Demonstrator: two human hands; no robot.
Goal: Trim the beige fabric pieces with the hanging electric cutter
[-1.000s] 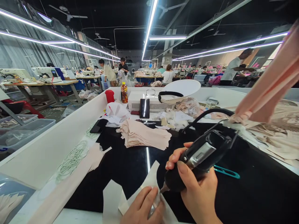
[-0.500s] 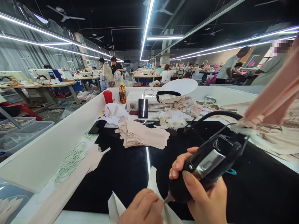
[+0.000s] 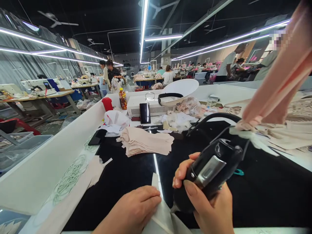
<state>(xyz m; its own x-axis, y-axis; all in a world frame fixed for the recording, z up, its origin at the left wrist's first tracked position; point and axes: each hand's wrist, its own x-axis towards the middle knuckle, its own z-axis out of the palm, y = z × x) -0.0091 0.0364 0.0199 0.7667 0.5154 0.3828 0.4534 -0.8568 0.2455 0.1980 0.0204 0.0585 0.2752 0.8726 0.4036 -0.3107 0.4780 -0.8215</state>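
Note:
My right hand is wrapped around a black corded hand tool with a silver plate on its side. The tool is tilted, its narrow metal tip pointing down and left against an off-white fabric strip. Left of that tip, my left hand pinches the strip with its fingers together. One end of the strip stands up past my fingertips. A knotted pink cloth band runs up from the tool's rear end. Part of the strip is hidden beneath my left hand.
A stack of pale pink fabric pieces lies on the black board. At left are a coil of pale green cord and a long fabric piece. A phone leans against a white vented box. Fabric piles lie right.
My left hand has shifted left and up along the strip, and its fingers now lie straighter. The tool stays at the strip. The whole view has swung slightly.

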